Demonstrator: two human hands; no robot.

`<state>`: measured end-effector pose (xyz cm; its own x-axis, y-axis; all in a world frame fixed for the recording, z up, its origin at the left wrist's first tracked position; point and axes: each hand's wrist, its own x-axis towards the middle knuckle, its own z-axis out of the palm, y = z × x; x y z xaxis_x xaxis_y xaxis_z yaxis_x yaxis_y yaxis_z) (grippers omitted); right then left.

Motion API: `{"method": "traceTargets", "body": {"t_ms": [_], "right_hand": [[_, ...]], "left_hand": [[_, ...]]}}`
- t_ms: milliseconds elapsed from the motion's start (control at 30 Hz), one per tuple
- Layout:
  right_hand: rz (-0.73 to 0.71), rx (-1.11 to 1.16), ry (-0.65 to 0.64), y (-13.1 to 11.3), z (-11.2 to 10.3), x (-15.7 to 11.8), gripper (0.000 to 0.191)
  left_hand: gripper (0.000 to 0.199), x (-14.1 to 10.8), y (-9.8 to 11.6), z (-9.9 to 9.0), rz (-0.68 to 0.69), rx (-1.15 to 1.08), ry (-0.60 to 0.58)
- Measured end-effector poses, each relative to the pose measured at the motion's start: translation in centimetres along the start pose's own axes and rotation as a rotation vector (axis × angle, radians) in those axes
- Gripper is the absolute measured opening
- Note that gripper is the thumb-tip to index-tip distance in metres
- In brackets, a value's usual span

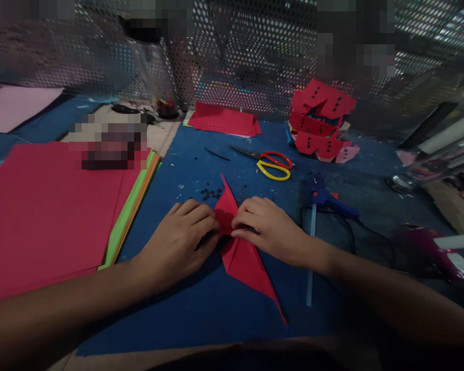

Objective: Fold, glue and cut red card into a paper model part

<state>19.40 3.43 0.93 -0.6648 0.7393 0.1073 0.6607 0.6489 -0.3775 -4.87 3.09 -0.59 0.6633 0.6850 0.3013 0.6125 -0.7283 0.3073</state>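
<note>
A folded piece of red paper (247,263) lies on the blue work surface (185,314), with long pointed ends toward the back and the front right. My left hand (185,232) pinches its left edge, fingers curled and tips against the paper. From the other side, my right hand (266,226) grips the middle of the paper between thumb and fingers. Small black paper pieces (212,192) are scattered just behind my left hand. Scissors (266,161) with one red and one yellow handle lie behind my right hand, and a thin black strip (217,154) is left of them.
Red sheets (54,206) over green and orange ones fill the left. Behind are a stack of red paper strips (224,119) and folded red paper pieces with black dots (322,121). A blue glue gun (325,196) with a long glue stick (311,257) lies at right, its cord trailing.
</note>
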Motion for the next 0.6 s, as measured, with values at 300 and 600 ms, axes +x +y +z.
{"method": "traceTargets", "body": {"t_ms": [300,600], "right_hand": [[0.026,0.051,0.014,-0.16,0.24,-0.03,0.014],[0.101,0.142,0.043,-0.42,0.52,0.14,0.005]], "left_hand": [[0.015,0.10,0.00,-0.07,-0.015,-0.023,0.010],[0.015,0.19,-0.01,-0.11,-0.054,-0.070,-0.018]]}}
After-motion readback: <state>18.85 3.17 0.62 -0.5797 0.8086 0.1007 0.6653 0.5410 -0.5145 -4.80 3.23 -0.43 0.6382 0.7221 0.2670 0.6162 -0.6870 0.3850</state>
